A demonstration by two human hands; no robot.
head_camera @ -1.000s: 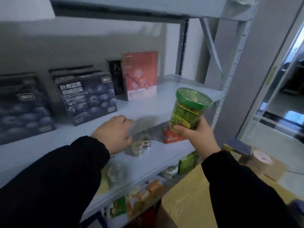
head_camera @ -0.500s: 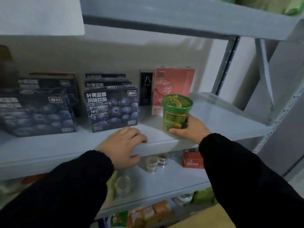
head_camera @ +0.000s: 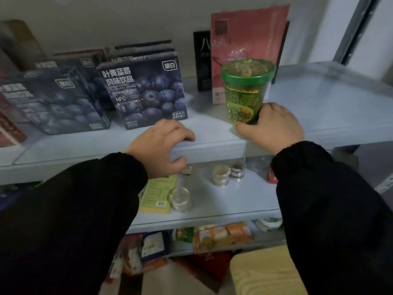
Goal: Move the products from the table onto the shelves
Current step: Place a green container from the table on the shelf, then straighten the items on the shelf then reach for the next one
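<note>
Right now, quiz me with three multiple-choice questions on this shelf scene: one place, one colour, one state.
1. Where does the green cup stand?
A. On the table.
B. On the floor.
C. On the shelf, right of the blueberry drink boxes.
2. What colour is the tall box behind the cup?
A. Yellow.
B. Red.
C. White.
3. What is the left hand doing?
A. Gripping the shelf's front edge.
B. Lifting a box.
C. Hanging free.
Answers: C, its base rests there; B, red shows above the lid; A, fingers curl over the edge.
</note>
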